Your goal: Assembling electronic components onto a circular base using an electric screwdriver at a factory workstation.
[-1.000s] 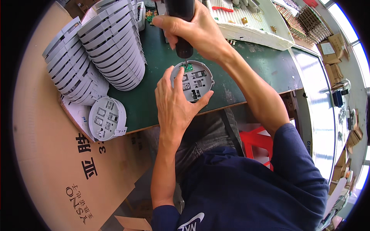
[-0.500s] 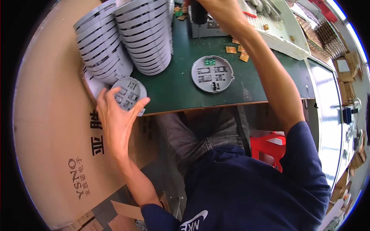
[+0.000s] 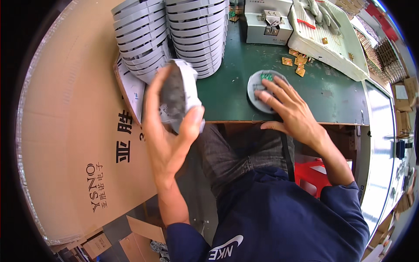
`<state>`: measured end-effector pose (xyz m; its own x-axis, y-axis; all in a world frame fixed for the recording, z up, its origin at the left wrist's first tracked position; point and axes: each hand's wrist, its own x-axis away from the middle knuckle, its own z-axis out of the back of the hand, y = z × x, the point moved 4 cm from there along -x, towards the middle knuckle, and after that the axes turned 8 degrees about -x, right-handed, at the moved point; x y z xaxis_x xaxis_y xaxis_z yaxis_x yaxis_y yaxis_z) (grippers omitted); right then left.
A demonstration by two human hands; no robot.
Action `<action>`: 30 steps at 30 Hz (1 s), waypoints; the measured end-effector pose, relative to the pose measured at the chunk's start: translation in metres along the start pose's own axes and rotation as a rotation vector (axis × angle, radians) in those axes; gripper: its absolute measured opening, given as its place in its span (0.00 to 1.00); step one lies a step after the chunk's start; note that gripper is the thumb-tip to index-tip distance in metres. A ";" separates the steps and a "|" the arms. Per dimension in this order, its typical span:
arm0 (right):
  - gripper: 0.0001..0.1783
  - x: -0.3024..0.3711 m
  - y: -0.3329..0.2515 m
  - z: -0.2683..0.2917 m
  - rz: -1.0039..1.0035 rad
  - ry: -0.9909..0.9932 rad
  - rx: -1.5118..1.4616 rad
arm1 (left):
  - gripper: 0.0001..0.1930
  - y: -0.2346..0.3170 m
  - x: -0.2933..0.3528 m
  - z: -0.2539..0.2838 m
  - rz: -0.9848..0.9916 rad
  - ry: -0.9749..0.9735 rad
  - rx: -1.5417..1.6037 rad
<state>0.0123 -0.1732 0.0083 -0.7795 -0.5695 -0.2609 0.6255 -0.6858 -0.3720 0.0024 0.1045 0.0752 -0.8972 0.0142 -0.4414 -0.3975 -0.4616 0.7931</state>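
Observation:
My left hand (image 3: 162, 146) grips a round grey plastic housing (image 3: 174, 94) by its edges, thumb on one side and fingers on the other. The housing is tilted nearly on edge and smeared by motion, beside the stacks. On the green bench (image 3: 227, 98) lies a second round grey housing (image 3: 255, 92), its inner side up, with a small green circuit board (image 3: 266, 77) near its far rim. Above this one my right hand (image 3: 297, 113) spreads its fingers and holds nothing. The fingers hide much of the housing; whether they touch it I cannot tell.
Two tall stacks of grey housings, a left stack (image 3: 140, 41) and a right stack (image 3: 196, 37), stand at the back left. Behind are a silver metal device (image 3: 269, 34) and a white tray (image 3: 301, 47) with gloves (image 3: 322, 15). Small orange boards (image 3: 300, 61) lie near it. Cardboard (image 3: 74, 126) borders the left.
My right hand has come down from the metal device, where it held a dark tool, to the housing on the bench. My left hand has lifted and tilted its housing. The view has shifted.

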 end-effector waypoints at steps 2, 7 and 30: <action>0.37 0.013 -0.005 0.000 0.063 0.007 0.031 | 0.42 -0.008 0.005 -0.030 0.198 -0.128 0.691; 0.26 0.076 0.032 0.031 -0.264 0.380 -0.262 | 0.44 -0.027 0.002 -0.090 0.572 -0.383 1.665; 0.22 0.375 0.178 0.198 -0.984 0.807 0.605 | 0.33 -0.036 -0.011 -0.123 0.759 -0.334 1.380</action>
<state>-0.1617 -0.5984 0.0206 -0.5747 0.5218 -0.6304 -0.4227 -0.8489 -0.3173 0.0507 0.0117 -0.0006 -0.8844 0.4344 0.1705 0.4408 0.6575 0.6110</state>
